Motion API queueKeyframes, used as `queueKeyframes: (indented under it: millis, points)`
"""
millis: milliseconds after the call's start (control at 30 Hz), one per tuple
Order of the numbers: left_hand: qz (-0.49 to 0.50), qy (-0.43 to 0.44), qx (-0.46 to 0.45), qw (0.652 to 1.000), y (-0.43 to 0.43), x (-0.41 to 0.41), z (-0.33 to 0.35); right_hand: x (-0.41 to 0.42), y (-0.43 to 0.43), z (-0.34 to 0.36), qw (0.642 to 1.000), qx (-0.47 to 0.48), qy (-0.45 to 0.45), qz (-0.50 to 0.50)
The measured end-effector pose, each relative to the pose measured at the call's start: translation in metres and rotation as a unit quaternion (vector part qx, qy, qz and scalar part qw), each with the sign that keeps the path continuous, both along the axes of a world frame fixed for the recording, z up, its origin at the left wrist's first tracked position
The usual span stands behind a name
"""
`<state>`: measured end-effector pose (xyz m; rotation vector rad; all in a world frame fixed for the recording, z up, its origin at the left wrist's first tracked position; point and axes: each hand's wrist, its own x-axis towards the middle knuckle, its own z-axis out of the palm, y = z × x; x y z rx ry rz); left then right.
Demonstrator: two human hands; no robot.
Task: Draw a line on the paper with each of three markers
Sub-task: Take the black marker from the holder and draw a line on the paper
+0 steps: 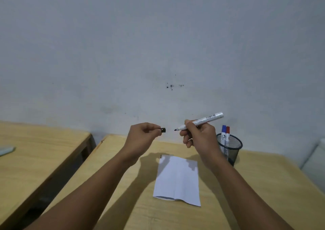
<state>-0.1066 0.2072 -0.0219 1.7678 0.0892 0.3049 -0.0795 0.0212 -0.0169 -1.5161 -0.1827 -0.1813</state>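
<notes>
- Marker [200,121] uncapped, gripped mid-barrel in right hand [198,135], above paper [177,178] on worktop [263,185].
- Left hand [140,138] pinches black cap [163,130], just beside the tip.
- Likely light, stiff, smooth; hold nearer the tip.

A white-barrelled plastic marker [202,121] carries small black print and a dark tip; the small round cap [163,130] just left of that tip is black. Right of the marker, a black wire-mesh pen cup [229,148] holds one blue-capped marker [223,135] and one red-capped marker [228,135]. Below lies a plain white sheet of paper [177,178] on a pale yellow wood-grain table [263,185]. Behind stands a grey-white wall [158,45] speckled with dark spots.
</notes>
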Motion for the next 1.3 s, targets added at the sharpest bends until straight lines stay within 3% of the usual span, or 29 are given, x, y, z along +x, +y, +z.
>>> queueKeyframes:
  millis: [200, 633, 767, 867, 933, 1000, 1067, 1133, 1300]
  points:
    - [-0.077, -0.056, -0.046, 0.994, -0.037, -0.045, 0.060, -0.043, -0.018, 0.056, 0.998, 0.037, -0.052, -0.017]
    - [-0.150, -0.119, -0.068, 0.979, -0.100, -0.074, 0.110, -0.098, -0.078, 0.115, 0.993, -0.014, -0.117, -0.026]
    - [-0.101, -0.222, -0.005, 0.970, -0.122, -0.068, 0.106, -0.095, -0.093, 0.114, 0.995, -0.021, -0.089, -0.044]
    - [-0.053, -0.252, 0.073, 0.963, -0.135, -0.058, 0.098, -0.084, -0.106, 0.106, 0.994, -0.083, -0.024, -0.061]
    - [-0.031, -0.245, 0.096, 0.964, -0.141, -0.045, 0.095, -0.075, -0.116, 0.095, 0.966, -0.203, -0.050, -0.153]
    - [-0.020, -0.246, 0.132, 0.960, -0.146, -0.030, 0.094, -0.066, -0.127, 0.079, 0.890, -0.347, -0.155, -0.253]
    - [-0.026, -0.254, 0.182, 0.949, -0.155, -0.019, 0.094, -0.057, -0.132, 0.064, 0.837, -0.431, -0.230, -0.246]
    - [-0.049, -0.260, 0.211, 0.941, -0.165, -0.009, 0.094, -0.040, -0.138, 0.055, 0.845, -0.423, -0.241, -0.223]
    - [-0.061, -0.209, 0.224, 0.950, -0.181, 0.037, 0.081, 0.009, -0.160, 0.050, 0.913, -0.295, -0.197, -0.202]
